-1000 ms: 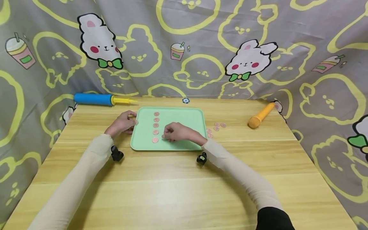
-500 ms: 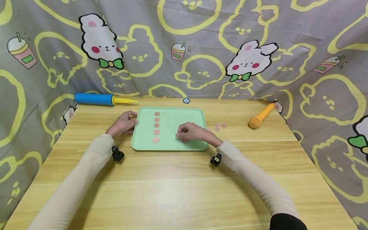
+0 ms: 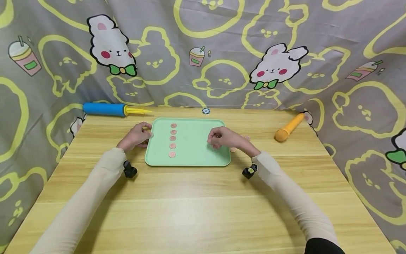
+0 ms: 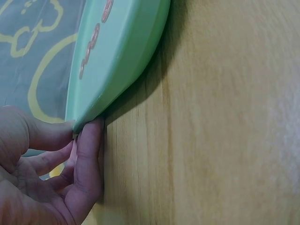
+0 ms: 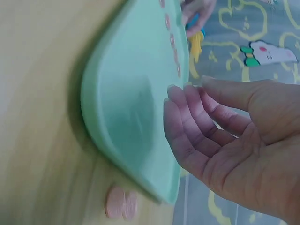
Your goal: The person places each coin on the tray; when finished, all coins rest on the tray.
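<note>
A light green tray (image 3: 196, 155) lies on the wooden table. Several copper-coloured coins (image 3: 172, 146) form a column on its left part. My left hand (image 3: 136, 135) pinches the tray's left edge; in the left wrist view the thumb is on the rim and fingers are underneath. Above the tray's right part hovers my right hand (image 3: 223, 137), its fingers loosely bent. The right wrist view shows nothing between the fingers of that hand (image 5: 234, 136). More coins (image 3: 233, 150) lie on the table just right of the tray, partly covered by my right hand and wrist.
At the back left lies a blue and yellow hand pump (image 3: 104, 109). A blue and white poker chip (image 3: 206, 111) is behind the tray. An orange toy microphone (image 3: 288, 127) lies at the right. A patterned curtain (image 3: 222, 46) hangs behind the table (image 3: 190, 208).
My right hand has moved right and a little back across the tray, away from the coin column. The left hand stays on the tray's edge, and the column of coins is unchanged.
</note>
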The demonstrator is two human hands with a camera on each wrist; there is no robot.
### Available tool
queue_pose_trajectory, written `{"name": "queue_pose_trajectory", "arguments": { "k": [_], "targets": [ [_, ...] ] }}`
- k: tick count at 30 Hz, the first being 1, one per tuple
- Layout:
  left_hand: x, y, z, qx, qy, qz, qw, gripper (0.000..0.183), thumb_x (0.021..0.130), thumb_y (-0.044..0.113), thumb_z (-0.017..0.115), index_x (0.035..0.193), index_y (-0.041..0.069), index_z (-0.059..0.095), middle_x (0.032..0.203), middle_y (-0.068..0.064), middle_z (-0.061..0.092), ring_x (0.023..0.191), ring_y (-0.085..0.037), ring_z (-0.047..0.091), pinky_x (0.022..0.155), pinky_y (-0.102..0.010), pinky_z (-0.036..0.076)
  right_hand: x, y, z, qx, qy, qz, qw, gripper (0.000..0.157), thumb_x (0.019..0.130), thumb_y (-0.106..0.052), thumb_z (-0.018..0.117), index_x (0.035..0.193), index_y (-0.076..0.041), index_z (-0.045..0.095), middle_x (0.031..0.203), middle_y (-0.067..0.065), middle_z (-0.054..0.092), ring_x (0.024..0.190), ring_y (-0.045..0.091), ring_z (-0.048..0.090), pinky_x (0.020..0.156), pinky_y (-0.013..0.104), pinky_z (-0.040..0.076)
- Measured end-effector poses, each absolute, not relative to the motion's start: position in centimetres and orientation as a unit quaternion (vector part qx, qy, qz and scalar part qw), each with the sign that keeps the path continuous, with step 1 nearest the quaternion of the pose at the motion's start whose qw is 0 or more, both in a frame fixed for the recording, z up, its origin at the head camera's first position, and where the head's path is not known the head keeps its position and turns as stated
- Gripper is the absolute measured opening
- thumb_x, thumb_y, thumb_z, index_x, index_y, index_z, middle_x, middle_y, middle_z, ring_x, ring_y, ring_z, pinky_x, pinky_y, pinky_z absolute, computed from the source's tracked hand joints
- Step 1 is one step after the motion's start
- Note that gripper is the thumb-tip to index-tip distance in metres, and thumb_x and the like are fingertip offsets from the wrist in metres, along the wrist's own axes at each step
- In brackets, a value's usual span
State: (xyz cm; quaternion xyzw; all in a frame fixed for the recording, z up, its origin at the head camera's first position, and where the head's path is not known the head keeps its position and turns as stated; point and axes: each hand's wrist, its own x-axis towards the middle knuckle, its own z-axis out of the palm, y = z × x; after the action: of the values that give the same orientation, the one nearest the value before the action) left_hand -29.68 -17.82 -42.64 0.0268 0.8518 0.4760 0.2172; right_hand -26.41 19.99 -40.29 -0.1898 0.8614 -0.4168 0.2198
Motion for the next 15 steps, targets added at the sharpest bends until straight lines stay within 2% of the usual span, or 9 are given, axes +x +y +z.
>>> {"name": "queue_pose_trajectory", "arguments": {
  "k": [4, 11, 15],
  "targets": [
    [-29.7, -17.8, -42.7, 0.025, 0.852, 0.475, 0.219, 0.052, 0.11, 0.016, 0.049, 0.156, -0.002, 0.033, 0.116, -0.019, 0.05, 0.093, -0.023, 0.061, 0.075, -0.031, 0.059, -26.9, 21.5, -40.1, -0.177, 0.873, -0.412, 0.192, 0.011, 0.105, -0.005, 0.061, 0.109, 0.003, 0.066, 0.093, 0.013, 0.065, 0.086, 0.034, 0.07, 0.078, 0.043, 0.061],
    [-29.7, -17.7, -42.7, 0.02, 0.852, 0.474, 0.22, 0.053, 0.11, 0.016, 0.05, 0.157, -0.001, 0.033, 0.115, -0.018, 0.05, 0.093, -0.023, 0.06, 0.077, -0.032, 0.059, -27.3, 23.8, -40.0, -0.158, 0.877, -0.422, 0.165, 0.014, 0.104, -0.003, 0.06, 0.113, 0.007, 0.064, 0.096, 0.016, 0.064, 0.086, 0.033, 0.068, 0.08, 0.048, 0.06],
    [-29.8, -17.8, -42.7, 0.018, 0.851, 0.477, 0.218, 0.052, 0.11, 0.016, 0.05, 0.157, -0.001, 0.033, 0.117, -0.018, 0.05, 0.094, -0.024, 0.06, 0.077, -0.033, 0.059, -27.5, 24.9, -40.0, -0.147, 0.882, -0.423, 0.147, 0.015, 0.104, -0.004, 0.061, 0.114, 0.007, 0.064, 0.097, 0.016, 0.063, 0.087, 0.037, 0.067, 0.079, 0.047, 0.06]
  ]
}}
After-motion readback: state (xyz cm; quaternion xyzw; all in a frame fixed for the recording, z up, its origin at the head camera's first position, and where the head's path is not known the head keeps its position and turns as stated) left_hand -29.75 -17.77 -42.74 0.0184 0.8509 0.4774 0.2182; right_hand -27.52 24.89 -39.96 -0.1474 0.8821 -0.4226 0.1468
